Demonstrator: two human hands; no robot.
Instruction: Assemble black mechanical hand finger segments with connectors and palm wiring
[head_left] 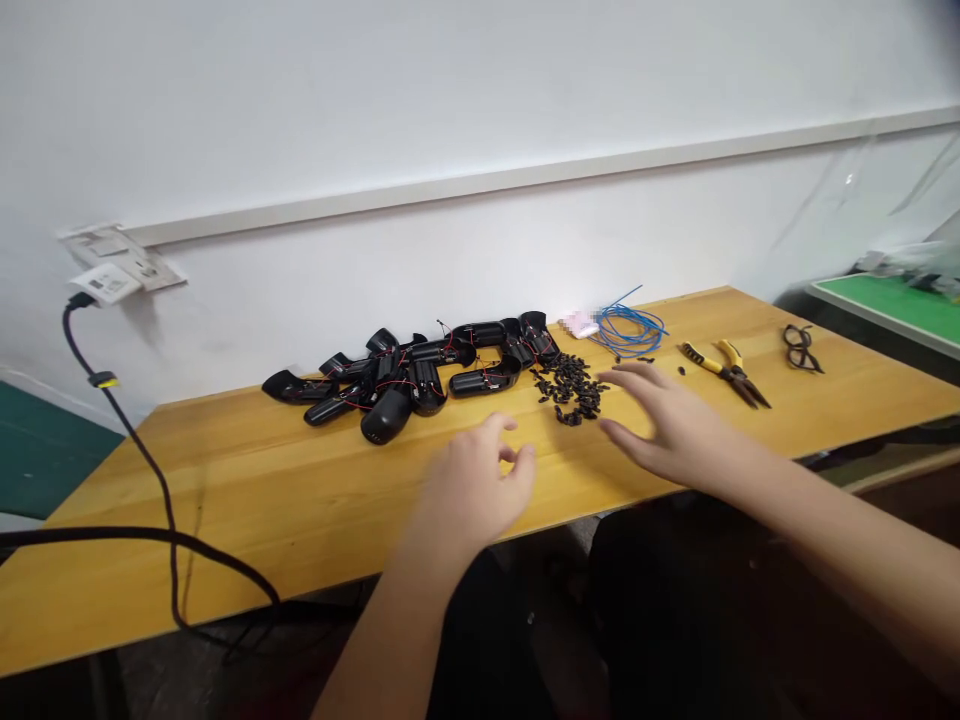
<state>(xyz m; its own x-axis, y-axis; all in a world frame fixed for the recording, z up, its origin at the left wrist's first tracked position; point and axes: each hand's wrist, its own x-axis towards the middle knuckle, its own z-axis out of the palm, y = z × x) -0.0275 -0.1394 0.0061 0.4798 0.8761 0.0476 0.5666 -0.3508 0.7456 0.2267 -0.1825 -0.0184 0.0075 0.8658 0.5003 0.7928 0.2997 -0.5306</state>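
My left hand hovers over the wooden table near its front edge, fingers loosely curled and apart, holding nothing. Stretched out flat with spread fingers, my right hand reaches toward a heap of small black parts and holds nothing; its fingertips are just right of the heap. Behind the heap lies a pile of black plastic housings with red wires.
A blue wire coil and a small pink item lie at the back. Yellow-handled pliers and black glasses rest to the right. A black cable runs from a wall socket across the table's left end. A green-topped table stands far right.
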